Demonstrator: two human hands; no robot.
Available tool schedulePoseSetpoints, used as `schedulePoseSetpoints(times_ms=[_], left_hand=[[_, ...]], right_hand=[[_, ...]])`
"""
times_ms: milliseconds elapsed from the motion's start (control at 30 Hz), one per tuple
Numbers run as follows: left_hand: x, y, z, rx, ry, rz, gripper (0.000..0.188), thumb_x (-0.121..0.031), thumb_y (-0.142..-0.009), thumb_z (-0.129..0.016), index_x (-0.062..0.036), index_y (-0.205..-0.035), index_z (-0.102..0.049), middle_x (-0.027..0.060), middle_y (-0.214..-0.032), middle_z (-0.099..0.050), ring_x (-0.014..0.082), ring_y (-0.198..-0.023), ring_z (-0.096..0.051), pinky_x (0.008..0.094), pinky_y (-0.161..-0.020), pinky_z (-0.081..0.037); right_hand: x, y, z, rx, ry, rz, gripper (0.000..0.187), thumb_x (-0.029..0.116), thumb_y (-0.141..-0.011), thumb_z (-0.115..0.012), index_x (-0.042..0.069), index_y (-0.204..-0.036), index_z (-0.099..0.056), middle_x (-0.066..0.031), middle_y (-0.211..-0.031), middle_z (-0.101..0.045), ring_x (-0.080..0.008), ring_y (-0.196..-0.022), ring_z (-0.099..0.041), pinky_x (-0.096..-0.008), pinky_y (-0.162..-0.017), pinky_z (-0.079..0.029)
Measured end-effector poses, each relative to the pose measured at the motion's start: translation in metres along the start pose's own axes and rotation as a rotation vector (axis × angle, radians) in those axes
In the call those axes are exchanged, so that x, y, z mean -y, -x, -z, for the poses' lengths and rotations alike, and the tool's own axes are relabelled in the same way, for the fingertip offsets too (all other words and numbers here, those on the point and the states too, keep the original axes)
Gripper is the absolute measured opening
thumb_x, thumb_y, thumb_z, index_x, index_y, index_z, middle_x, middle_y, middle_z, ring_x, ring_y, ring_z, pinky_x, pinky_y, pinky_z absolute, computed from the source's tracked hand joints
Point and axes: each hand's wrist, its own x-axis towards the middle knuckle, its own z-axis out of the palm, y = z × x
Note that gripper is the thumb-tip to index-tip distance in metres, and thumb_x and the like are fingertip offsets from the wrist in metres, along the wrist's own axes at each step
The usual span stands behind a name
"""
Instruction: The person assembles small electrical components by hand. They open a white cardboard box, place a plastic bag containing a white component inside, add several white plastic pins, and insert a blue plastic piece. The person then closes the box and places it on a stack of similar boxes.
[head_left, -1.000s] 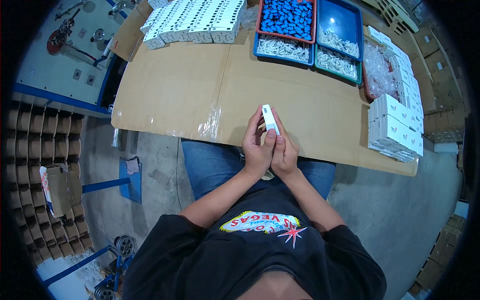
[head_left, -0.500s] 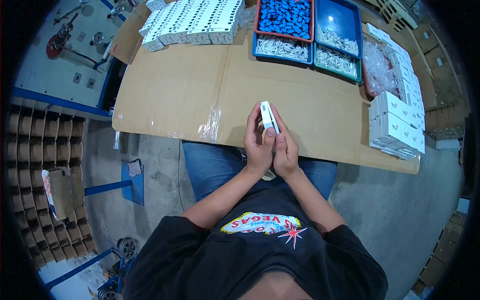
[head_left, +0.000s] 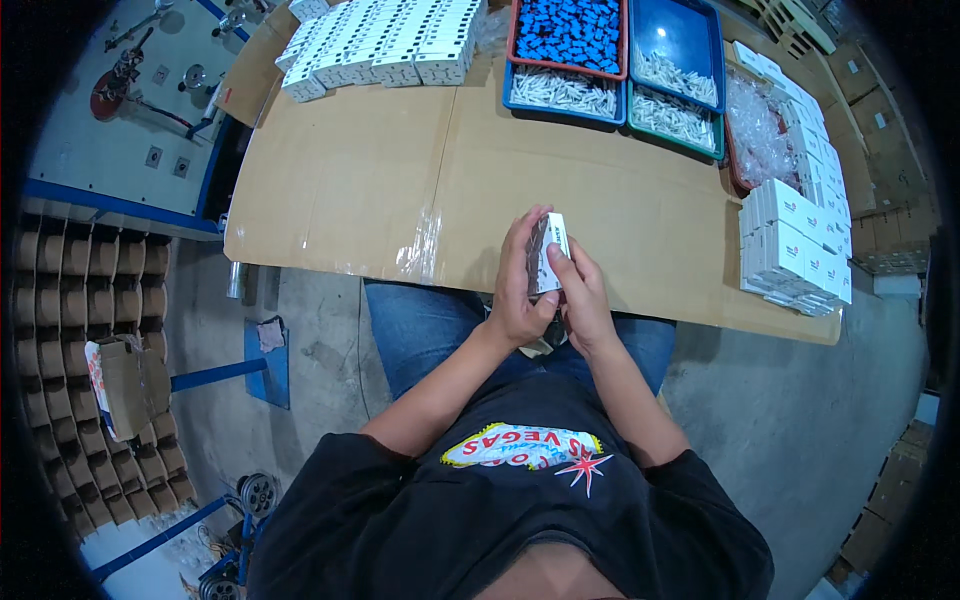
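A small carton (head_left: 556, 232) with a white face and a dark brown printed side is held between my hands, above the near edge of the cardboard-covered table. My left hand (head_left: 516, 300) wraps round its left side, with the fingers along the brown face and the thumb low at its bottom end. From the right, my right hand (head_left: 585, 300) grips the same carton, its thumb lying on the white face. The carton stands tilted, its far end pointing away from me. Whatever is inside it is hidden.
Rows of white cartons (head_left: 400, 50) stand at the back left, and a stack of white cartons (head_left: 795, 250) at the right. Between them, a red tray (head_left: 512, 45) holds blue pieces; blue trays (head_left: 510, 98) and a green tray (head_left: 680, 147) hold white pieces. Clear plastic bags (head_left: 752, 125) fill another tray.
The carton has been turned in my hands, so its brown side now shows. My right thumb has moved up onto its white face, and the gap seen along its top no longer shows.
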Motion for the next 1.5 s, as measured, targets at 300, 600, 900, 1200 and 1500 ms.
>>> schedulePoseSetpoints(times_ms=[300,600,900,1200,1500], left_hand=[[-0.013,-0.013,0.006,-0.08,-0.314,-0.057,0.094,-0.073,-0.095,-0.045,0.0085,-0.143,-0.045,0.0282,-0.133,-0.053,0.042,-0.122,-0.054,0.0468,-0.105,-0.043],[-0.007,-0.011,0.01,-0.109,-0.285,-0.016,0.09,-0.074,-0.095,-0.043,0.0079,-0.132,-0.053,0.0266,-0.123,-0.058,0.0398,-0.107,-0.061,0.0435,-0.091,-0.051],[-0.007,-0.006,0.007,-0.218,-0.242,-0.144,0.093,-0.074,-0.096,-0.037,0.011,-0.128,-0.055,0.0268,-0.119,-0.058,0.0375,-0.104,-0.063,0.0415,-0.088,-0.053],[-0.023,-0.002,0.003,-0.222,-0.26,-0.083,0.105,-0.084,-0.093,-0.028,0.0108,-0.129,-0.055,0.0253,-0.124,-0.059,0.0343,-0.115,-0.06,0.0432,-0.099,-0.049],[-0.014,-0.006,0.002,-0.317,-0.134,-0.201,0.099,-0.083,-0.092,-0.035,0.0059,-0.135,-0.047,0.0217,-0.127,-0.055,0.033,-0.123,-0.055,0.0451,-0.106,-0.044]], right_hand=[[-0.022,0.002,-0.017,-0.101,-0.051,0.082,0.058,0.039,-0.108,-0.054,0.001,-0.15,-0.046,-0.0096,-0.134,-0.059,-0.0158,-0.123,-0.056,-0.0299,-0.103,-0.045],[-0.035,0.003,-0.02,-0.16,0.069,0.06,0.055,0.041,-0.111,-0.045,-0.002,-0.146,-0.051,-0.0079,-0.12,-0.064,-0.0121,-0.108,-0.059,-0.0278,-0.096,-0.048],[-0.027,0.017,-0.034,-0.135,0.132,0.16,0.055,0.041,-0.113,-0.036,-0.005,-0.136,-0.056,-0.0088,-0.115,-0.065,-0.0124,-0.105,-0.06,-0.0284,-0.093,-0.049],[-0.017,0.03,-0.044,-0.197,0.131,0.215,0.053,0.039,-0.114,-0.035,-0.004,-0.126,-0.061,-0.0061,-0.105,-0.066,-0.0109,-0.095,-0.06,-0.0279,-0.085,-0.05],[-0.007,0.029,-0.046,-0.012,0.232,0.376,0.057,0.033,-0.114,-0.033,-0.006,-0.155,-0.036,-0.0203,-0.152,-0.048,-0.0239,-0.142,-0.045,-0.0348,-0.118,-0.033]])
